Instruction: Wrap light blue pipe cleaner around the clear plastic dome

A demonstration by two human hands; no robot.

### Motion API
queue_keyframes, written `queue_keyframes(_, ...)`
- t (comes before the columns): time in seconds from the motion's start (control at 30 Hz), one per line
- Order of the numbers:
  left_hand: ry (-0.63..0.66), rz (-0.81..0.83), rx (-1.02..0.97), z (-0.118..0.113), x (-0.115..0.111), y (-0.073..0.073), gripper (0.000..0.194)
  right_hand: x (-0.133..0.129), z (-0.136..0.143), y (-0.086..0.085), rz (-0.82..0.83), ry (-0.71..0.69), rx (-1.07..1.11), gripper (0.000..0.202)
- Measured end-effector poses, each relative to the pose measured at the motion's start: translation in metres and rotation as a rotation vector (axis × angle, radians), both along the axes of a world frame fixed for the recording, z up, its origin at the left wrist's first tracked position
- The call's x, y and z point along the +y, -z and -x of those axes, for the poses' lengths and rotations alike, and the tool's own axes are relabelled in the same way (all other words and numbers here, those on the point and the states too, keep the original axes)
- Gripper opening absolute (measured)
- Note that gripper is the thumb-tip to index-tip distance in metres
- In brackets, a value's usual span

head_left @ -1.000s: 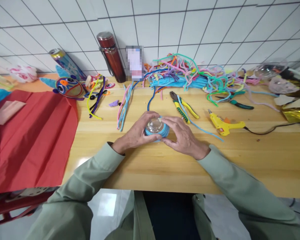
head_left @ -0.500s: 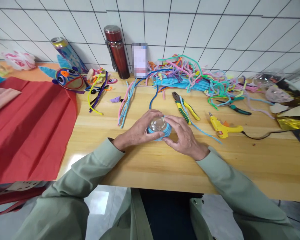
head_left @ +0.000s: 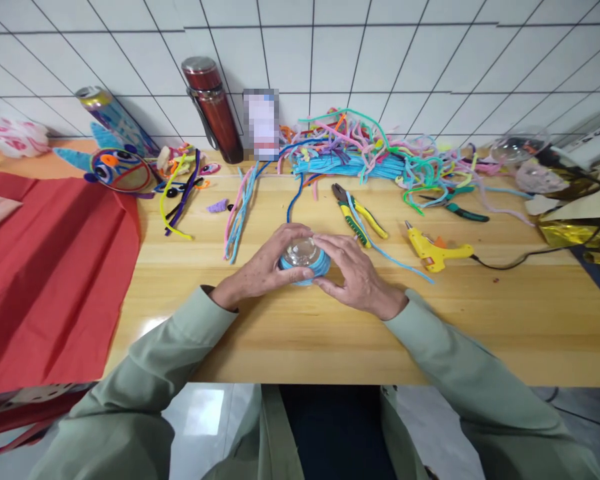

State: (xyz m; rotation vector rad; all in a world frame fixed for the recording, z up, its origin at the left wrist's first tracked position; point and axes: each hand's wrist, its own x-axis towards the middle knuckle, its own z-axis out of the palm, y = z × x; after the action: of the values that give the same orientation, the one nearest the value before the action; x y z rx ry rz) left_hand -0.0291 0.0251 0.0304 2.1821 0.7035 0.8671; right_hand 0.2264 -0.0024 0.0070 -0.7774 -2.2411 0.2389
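Note:
Between my two hands is a clear round plastic piece (head_left: 303,251) with light blue pipe cleaner wound around its side. My left hand (head_left: 266,263) curls about its left side, the thumb across the near edge. My right hand (head_left: 353,272) closes on its right side, fingers over the far top and thumb low at the front. A dark blue pipe cleaner (head_left: 294,200) lies just beyond the piece. To the right rest yellow-green pliers (head_left: 360,215) with a light blue pipe cleaner (head_left: 395,261) across them.
A yellow glue gun (head_left: 435,250) with a black cord lies at right. Behind are a heap of pipe cleaners (head_left: 360,163), a phone (head_left: 261,123), a red thermos (head_left: 213,110) and a can (head_left: 115,120). Red cloth (head_left: 55,280) covers the left side.
The camera view has shifted right, so everything sits further left in the picture. Both hands keep their hold on the round piece, with hardly any change in grip.

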Motion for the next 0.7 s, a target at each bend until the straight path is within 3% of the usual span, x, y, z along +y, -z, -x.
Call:
queue_keyframes(0.3, 0.024, -0.046, 0.017, 0.000, -0.003, 0.001, 0.061, -0.005, 0.006, -0.005, 0.085, 0.052, 0.104, 0.056)
queue_keyframes(0.7, 0.058, 0.015, 0.028, -0.001, -0.007, -0.003, 0.057, -0.009, 0.013, -0.005, 0.149, 0.137, 0.190, 0.044)
